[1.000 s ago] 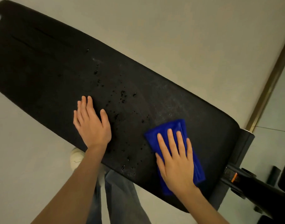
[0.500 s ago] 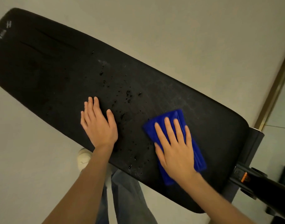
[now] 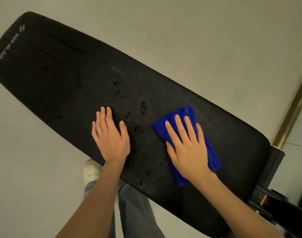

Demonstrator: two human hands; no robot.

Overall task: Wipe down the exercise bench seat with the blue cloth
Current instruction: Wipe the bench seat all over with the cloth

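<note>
A long black padded bench seat [image 3: 64,86] runs from upper left to lower right, with water droplets [image 3: 129,107] scattered over its middle. A folded blue cloth [image 3: 186,115] lies flat on the pad to the right of the droplets. My right hand [image 3: 186,148] presses flat on the cloth, fingers spread and pointing up the pad. My left hand [image 3: 110,136] rests flat on the bare pad near its front edge, left of the droplets, holding nothing.
The bench's black metal frame [image 3: 273,170] with an orange tag [image 3: 263,199] sticks out at lower right. Pale floor surrounds the bench, with a brass floor strip [image 3: 294,107] at the right. My jeans and a white shoe [image 3: 91,169] show below the pad.
My right hand has slid the blue cloth up the pad and slightly left, closer to the droplets. The left hand stays planted; the view has shifted so more of the bench's far end shows.
</note>
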